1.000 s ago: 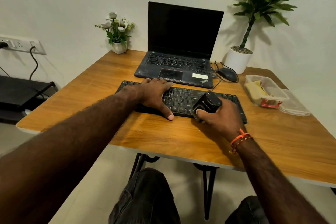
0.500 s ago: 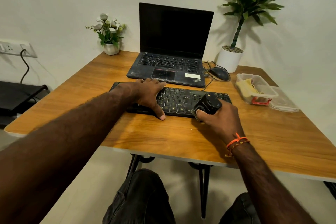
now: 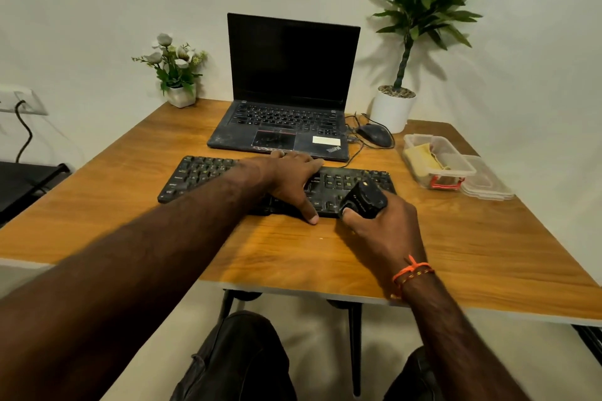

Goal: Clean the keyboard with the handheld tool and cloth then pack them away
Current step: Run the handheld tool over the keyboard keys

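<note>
A black keyboard (image 3: 202,174) lies across the middle of the wooden table (image 3: 488,247). My left hand (image 3: 290,181) rests flat on its middle keys, fingers spread, thumb on the front edge. My right hand (image 3: 384,231) grips a small black handheld tool (image 3: 365,198), pressed onto the keyboard's right end. A yellow cloth (image 3: 422,158) lies inside a clear plastic box (image 3: 456,169) at the right of the table.
An open black laptop (image 3: 286,81) stands behind the keyboard, with a wired mouse (image 3: 374,134) to its right. The box's lid (image 3: 488,184) lies beside it. A white flower pot (image 3: 180,94) and a tall potted plant (image 3: 394,107) stand at the back.
The view has shifted, so everything sits further right in frame. My left hand has slid right along the keyboard, closer to the tool; my right hand keeps holding the tool at the right end.
</note>
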